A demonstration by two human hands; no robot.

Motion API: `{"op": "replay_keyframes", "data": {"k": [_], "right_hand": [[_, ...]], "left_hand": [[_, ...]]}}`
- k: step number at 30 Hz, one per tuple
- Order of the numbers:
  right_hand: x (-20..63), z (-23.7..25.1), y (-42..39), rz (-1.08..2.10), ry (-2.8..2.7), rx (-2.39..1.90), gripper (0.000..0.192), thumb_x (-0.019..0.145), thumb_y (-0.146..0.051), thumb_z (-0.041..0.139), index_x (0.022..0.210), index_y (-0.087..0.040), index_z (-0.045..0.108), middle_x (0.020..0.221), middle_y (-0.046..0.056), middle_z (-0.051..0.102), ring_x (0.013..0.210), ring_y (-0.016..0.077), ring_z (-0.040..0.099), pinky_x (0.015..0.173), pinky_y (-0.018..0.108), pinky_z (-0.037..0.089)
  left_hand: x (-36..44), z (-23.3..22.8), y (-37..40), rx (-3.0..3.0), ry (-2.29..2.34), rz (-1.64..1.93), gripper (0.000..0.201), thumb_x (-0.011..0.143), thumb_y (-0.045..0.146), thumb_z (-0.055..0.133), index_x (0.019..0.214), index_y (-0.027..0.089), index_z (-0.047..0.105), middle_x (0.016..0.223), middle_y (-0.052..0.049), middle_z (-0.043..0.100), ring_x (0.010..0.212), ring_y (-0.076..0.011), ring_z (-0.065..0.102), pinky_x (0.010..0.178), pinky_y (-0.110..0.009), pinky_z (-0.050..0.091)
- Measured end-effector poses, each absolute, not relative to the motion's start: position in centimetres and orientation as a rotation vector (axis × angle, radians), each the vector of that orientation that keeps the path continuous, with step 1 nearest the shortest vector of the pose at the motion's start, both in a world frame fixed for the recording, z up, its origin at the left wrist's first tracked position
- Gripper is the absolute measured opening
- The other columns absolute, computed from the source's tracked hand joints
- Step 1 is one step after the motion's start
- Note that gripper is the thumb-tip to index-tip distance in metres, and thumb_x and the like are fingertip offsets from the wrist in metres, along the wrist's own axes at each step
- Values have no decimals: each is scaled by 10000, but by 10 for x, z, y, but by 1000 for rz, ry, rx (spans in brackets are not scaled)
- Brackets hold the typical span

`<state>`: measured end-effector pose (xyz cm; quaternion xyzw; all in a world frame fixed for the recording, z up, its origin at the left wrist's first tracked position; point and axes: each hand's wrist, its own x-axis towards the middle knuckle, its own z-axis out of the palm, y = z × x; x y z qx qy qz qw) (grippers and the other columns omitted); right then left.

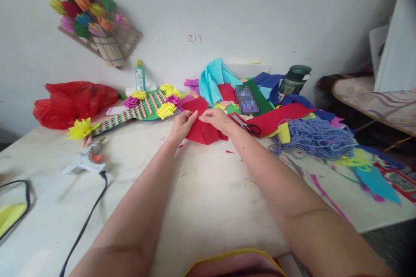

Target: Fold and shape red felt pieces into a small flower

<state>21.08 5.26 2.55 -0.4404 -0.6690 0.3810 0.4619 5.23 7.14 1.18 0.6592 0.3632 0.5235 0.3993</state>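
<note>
Left hand [182,127] and right hand [215,120] pinch a thin red paper sheet [203,133] beside black-handled metal scissors [246,125]; uneven tugging could tear it!

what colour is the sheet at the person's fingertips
The sheet is red, best seen in the head view, the only one here.

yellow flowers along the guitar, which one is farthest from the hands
The spiky flower at the guitar's neck end; the other yellow flowers sit around its body, nearer the left hand.
</note>
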Motion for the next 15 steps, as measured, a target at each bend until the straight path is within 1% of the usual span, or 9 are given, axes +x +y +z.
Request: {"op": "replay_keyframes", "data": {"k": [4,8,11,15], "right_hand": [[208,28,50,884,-1647,-1112,205,679,-331,585,585,-149,575,553,-43,468,568,92,399,570,248,300],[207,27,51,900,-1626,-1104,257,682,-381,592,570,-153,548,528,-51,430,548,88,374,543,242,278],[209,26,52,967,-1567,-1114,298,666,-441,609,601,-155,558,539,-50,448,543,89,380,537,242,278],[212,28,53,952,-1536,-1106,289,628,-423,652,593,-149,567,567,-40,479,559,88,398,568,249,307]], "left_hand": [[53,14,69,1653,927,1318,359,692,445,672,553,169,490,527,37,416,510,-83,332,471,-226,246],[54,15,72,1678,943,1380,336,695,412,677,552,171,491,528,36,421,532,-91,352,503,-229,273],[54,14,74,1678,960,1452,333,704,430,665,572,175,496,548,31,433,543,-94,371,509,-229,289],[53,14,72,1587,948,1428,371,682,489,668,594,178,487,541,34,440,514,-87,378,481,-224,292]]}}
